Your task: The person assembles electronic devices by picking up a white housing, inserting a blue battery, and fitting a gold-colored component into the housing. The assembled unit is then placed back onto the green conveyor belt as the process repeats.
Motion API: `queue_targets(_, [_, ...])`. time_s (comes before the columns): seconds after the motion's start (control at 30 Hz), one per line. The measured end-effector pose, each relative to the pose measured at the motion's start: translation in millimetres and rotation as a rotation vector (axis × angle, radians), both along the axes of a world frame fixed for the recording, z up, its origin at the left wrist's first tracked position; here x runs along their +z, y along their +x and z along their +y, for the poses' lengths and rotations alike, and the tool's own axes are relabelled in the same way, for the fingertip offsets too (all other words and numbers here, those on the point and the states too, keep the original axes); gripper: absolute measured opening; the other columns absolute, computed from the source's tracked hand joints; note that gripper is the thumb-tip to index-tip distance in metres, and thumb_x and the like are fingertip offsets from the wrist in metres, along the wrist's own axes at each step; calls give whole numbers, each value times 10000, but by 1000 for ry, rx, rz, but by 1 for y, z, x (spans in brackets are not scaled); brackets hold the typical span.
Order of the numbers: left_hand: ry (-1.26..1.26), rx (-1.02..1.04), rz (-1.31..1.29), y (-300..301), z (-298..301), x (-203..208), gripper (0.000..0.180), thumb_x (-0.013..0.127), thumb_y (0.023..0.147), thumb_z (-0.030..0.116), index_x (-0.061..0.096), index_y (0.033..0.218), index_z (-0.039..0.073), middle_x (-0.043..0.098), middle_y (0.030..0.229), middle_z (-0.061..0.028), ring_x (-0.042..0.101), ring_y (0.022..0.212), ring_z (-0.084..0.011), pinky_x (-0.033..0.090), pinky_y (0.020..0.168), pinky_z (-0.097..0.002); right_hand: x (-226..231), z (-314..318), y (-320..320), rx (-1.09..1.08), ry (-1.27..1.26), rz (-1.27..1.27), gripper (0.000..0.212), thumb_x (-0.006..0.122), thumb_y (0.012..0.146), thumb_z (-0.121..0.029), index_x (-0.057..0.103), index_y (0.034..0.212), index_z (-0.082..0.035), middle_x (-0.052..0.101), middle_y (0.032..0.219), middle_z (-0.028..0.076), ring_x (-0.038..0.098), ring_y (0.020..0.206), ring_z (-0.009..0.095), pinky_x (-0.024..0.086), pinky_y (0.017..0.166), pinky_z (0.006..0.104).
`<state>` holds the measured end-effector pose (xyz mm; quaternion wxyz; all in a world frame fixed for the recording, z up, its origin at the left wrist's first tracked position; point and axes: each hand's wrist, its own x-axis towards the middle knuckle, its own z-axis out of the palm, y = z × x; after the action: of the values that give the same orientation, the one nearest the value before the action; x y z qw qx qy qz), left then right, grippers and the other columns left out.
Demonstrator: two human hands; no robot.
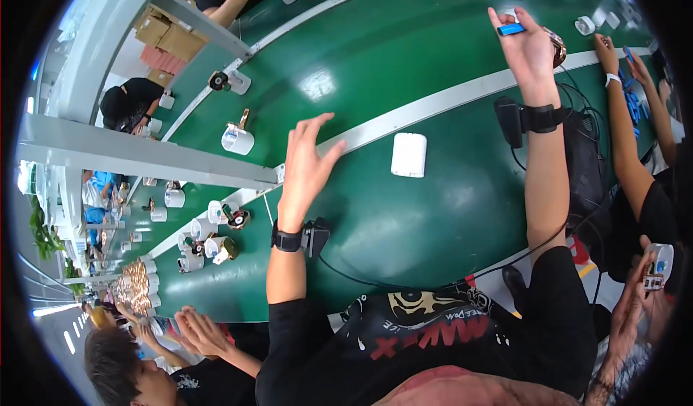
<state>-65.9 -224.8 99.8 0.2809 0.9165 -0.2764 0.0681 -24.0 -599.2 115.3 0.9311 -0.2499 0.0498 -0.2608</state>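
Observation:
My left hand (309, 164) reaches over the near edge of the green conveyor belt, its fingers spread and nothing in them. My right hand (533, 56) is raised over the belt at the right, palm up, with a small blue cylinder (510, 29) held at its fingers. Behind those fingers a white part (511, 14) shows in part. A copper-coloured round part (557, 47) appears beside the thumb side; I cannot tell whether the hand touches it. Between my arms, a white plastic housing (409, 155) lies on the green worktop.
A pale metal rail (433, 111) divides worktop from belt. White housings with circuit parts (238, 139) sit on the belt, several more (209, 240) at left. A grey post (173, 150) stands left. Black bag and cables (586, 160) lie right. Co-workers' hands (206, 332) are close on both sides.

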Motion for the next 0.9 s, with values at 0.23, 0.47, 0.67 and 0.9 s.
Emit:
queue_targets(0.23, [106,-223,166,-33,-50,-6,790,803,682,214,429,1365,82,457,1321,-186,529,1110,-382,448,960,-442,-3,38,-8,-61,-580,302,310,374,1025,-259,587,1046,-35,515,881,33,496,839,140,434,878,320])
queue_targets(0.47, [-186,-386,245,32,-45,-44,808,814,649,195,438,1345,34,546,1203,-205,605,1020,-299,514,839,-394,-2,56,-24,166,-930,428,319,409,1018,-311,624,945,-87,503,824,-35,454,709,71,357,616,211])
queue_targets(0.67, [-454,-119,736,43,-60,-44,694,794,644,224,531,1246,1,654,1002,-165,651,909,-280,520,798,-359,-10,87,-19,628,-858,311,168,564,951,-233,562,882,-79,512,779,-40,447,663,42,358,572,203])
queue_targets(0.9, [-257,-198,434,42,-76,-51,639,768,679,236,514,1220,9,658,992,-166,656,898,-279,512,804,-353,-57,120,-13,418,-1175,223,189,714,831,-101,535,870,-54,552,779,-16,510,681,52,412,581,207])
